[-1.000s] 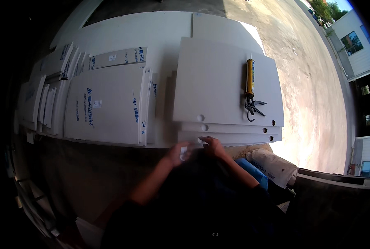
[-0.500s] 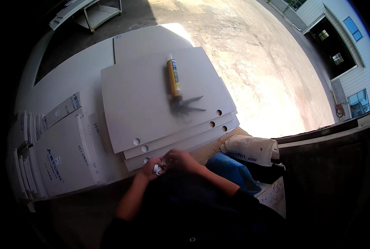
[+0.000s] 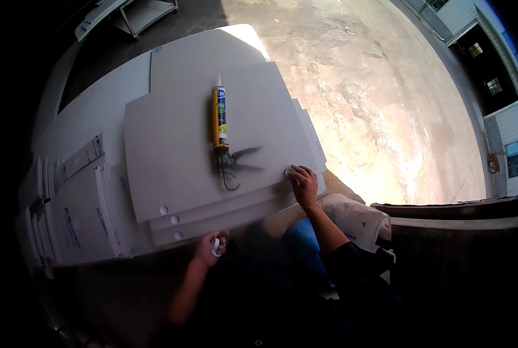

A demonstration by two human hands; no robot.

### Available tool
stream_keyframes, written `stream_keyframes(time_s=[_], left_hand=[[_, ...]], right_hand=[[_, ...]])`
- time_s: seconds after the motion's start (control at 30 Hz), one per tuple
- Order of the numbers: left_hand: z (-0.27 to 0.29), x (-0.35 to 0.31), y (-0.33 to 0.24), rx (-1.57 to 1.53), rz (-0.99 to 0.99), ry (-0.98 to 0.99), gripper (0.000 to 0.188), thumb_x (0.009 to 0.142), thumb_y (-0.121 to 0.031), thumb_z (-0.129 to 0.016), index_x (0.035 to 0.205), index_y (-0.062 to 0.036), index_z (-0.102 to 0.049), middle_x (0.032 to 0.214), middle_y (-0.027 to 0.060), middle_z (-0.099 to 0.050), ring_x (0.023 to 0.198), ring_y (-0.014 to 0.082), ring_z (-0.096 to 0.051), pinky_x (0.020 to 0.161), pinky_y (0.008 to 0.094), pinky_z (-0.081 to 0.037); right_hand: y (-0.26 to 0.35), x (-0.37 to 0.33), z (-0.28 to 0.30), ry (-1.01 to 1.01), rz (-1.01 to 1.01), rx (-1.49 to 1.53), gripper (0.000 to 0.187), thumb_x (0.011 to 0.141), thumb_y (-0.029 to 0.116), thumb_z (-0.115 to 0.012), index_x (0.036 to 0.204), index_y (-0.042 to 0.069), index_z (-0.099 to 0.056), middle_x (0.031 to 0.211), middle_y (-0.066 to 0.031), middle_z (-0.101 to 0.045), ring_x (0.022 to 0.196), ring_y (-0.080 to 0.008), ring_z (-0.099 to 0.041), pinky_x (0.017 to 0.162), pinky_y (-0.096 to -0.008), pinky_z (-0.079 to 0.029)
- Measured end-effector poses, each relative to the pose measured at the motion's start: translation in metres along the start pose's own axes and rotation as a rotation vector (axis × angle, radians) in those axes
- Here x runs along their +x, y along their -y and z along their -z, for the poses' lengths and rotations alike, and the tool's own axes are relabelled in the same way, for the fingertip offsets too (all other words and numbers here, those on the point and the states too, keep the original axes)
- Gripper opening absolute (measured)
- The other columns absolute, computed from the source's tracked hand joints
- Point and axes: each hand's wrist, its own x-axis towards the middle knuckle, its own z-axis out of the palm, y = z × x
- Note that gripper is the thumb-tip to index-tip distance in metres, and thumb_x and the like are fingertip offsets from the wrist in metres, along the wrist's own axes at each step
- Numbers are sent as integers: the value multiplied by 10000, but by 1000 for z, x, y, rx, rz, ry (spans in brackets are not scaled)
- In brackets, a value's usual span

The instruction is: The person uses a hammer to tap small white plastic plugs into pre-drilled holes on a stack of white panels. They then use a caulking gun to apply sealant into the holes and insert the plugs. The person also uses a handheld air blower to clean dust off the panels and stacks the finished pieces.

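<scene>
My right hand (image 3: 305, 185) is at the right front corner of the top white panel (image 3: 241, 116), its fingers pinching a small white round piece (image 3: 288, 171) against the surface. Below the panels' front edge, my left hand (image 3: 205, 249) is closed around a white ring-shaped piece (image 3: 215, 247); whether it holds more is hidden. A caulking gun (image 3: 224, 152) loaded with a yellow and blue sealant tube (image 3: 219, 116) lies on the top panel, its nozzle pointing away from me. Pale round spots (image 3: 163, 209) mark the left front corners of the stepped panels. My right hand covers their right front corners.
Wrapped boards (image 3: 82, 229) are stacked at the left. A whitish sack (image 3: 360, 217) and a blue bag (image 3: 301, 240) sit beside my right forearm. A wheeled cart (image 3: 145, 17) stands at the far left, with sunlit concrete floor (image 3: 375, 116) beyond the panels.
My hands were together below the panels' front edge. The right has moved away and up to the panel's right corner with a white round piece; the left stays low. The view has shifted slightly.
</scene>
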Motion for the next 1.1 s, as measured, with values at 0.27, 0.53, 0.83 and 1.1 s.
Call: stream_keyframes(time_s=[0.27,0.53,0.83,1.1], left_hand=[[10,-6,-1,-91,-66,-144,319,925,-214,-535,1071,50,-637,742,57,-588,591,143,-519,475,273,-374],[3,-1,-33,-45,-84,-121,315,919,-201,-529,1084,47,-633,732,54,-563,596,133,-508,475,264,-365],[20,6,-51,-106,-18,-114,310,897,-173,-524,1076,52,-639,728,39,-560,589,136,-491,479,256,-367],[12,7,-52,-84,-9,-82,322,899,-170,-538,1105,58,-635,745,53,-561,599,143,-510,471,264,-367]], right_hand=[[12,-5,-1,83,-8,-154,265,871,163,-694,1134,163,-725,1362,-39,-638,1355,-299,-496,1165,-518,-261],[39,4,16,364,-156,-292,488,876,185,-603,1363,169,-589,1602,-172,-330,1510,-395,-228,1208,-593,-136],[26,27,4,584,-148,-460,541,820,22,-553,1317,216,-638,1624,-217,-259,1494,-435,-254,1190,-619,-181],[15,21,-12,563,-250,-459,307,966,140,-498,1131,241,-737,1630,-213,-247,1479,-438,-288,1167,-638,-232]])
